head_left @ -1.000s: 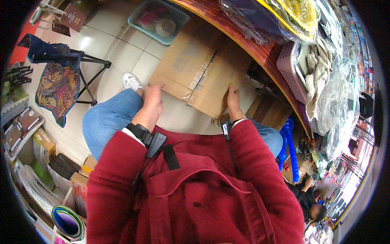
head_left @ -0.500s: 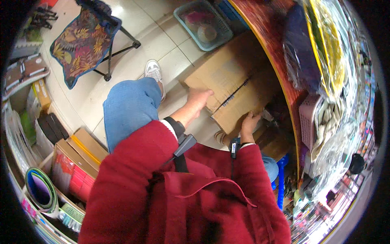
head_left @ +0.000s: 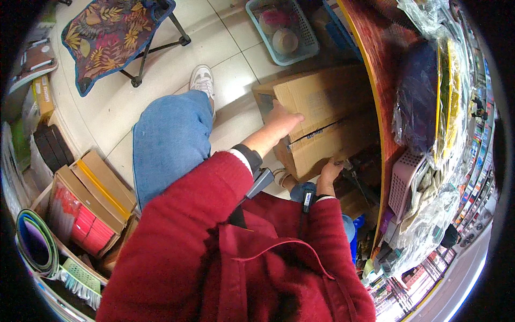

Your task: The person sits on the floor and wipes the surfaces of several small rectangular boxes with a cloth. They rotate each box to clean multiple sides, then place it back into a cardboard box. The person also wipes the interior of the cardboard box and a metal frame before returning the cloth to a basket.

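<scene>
A brown cardboard box (head_left: 332,115) with a dark seam across its top lies partly under the red-brown tabletop (head_left: 375,70). My left hand (head_left: 284,121) grips its left edge, the thumb over the top and the other fingers down the side. At the box's near right edge is my right hand (head_left: 329,173), its fingers curled against the cardboard and partly hidden. Both arms reach forward in dark red sleeves.
A light blue plastic basket (head_left: 273,51) with a round item inside stands beyond the box. A patterned folding stool (head_left: 110,40) is at the far left. Opened cartons (head_left: 88,214) and rolled sheets (head_left: 37,241) line the near left. Plastic-wrapped goods (head_left: 424,96) and a pink basket (head_left: 406,180) crowd the tabletop.
The box now sits more tilted, and more of its near side face shows. Both hands stay on it. The whole view has shifted slightly.
</scene>
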`<state>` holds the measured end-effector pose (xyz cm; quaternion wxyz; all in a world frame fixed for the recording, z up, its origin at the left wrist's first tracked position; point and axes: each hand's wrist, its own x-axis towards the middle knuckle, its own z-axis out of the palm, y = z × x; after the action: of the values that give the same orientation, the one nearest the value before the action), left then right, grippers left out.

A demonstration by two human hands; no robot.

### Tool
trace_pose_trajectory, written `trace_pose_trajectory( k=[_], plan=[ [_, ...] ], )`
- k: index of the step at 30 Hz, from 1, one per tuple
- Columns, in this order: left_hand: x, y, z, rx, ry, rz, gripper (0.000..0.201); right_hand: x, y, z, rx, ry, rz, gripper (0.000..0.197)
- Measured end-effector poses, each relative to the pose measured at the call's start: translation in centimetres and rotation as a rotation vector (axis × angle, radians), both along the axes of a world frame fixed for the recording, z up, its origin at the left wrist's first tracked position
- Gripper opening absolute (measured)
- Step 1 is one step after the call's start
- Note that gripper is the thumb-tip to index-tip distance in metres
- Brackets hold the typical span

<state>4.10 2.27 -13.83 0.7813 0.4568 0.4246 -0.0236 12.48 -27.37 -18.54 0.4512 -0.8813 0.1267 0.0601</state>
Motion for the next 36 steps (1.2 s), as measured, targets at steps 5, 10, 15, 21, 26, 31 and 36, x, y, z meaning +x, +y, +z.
trace_pose_trajectory(
  k=[5, 10, 15, 21, 26, 31, 36],
  plan=[
    [-0.5, 0.5, 0.9, 0.066, 0.005, -0.01, 0.082, 0.8, 7.0, 5.1, -0.465, -0.388, 0.284, 0.056],
    [-1.5, 1.7, 1.5, 0.076, 0.045, -0.112, 0.087, 7.6, 19.1, 6.1, 0.307, -0.267, 0.387, 0.06],
    [-1.5, 3.0, 2.1, 0.512, 0.063, -0.018, 0.081, 15.3, 28.0, 4.4, 0.616, 0.077, 0.117, 0.06],
    [-2.0, 5.0, 2.4, 0.559, 0.019, -0.344, 0.077, 22.1, 27.5, 1.8, 0.238, -0.382, 0.489, 0.051],
    [-1.7, 5.8, 2.9, 0.663, 0.078, -0.428, 0.073, 25.9, 25.0, 0.9, -0.07, -0.668, 0.595, 0.052],
    [-1.2, 6.0, 3.1, 0.609, 0.102, -0.429, 0.069, 27.9, 24.0, -0.6, -0.16, -0.562, 0.719, 0.053],
    [-1.2, 5.5, 2.8, 0.657, 0.081, -0.435, 0.067, 29.5, 24.5, -7.4, -0.072, -0.333, 0.786, 0.055]
  ],
)
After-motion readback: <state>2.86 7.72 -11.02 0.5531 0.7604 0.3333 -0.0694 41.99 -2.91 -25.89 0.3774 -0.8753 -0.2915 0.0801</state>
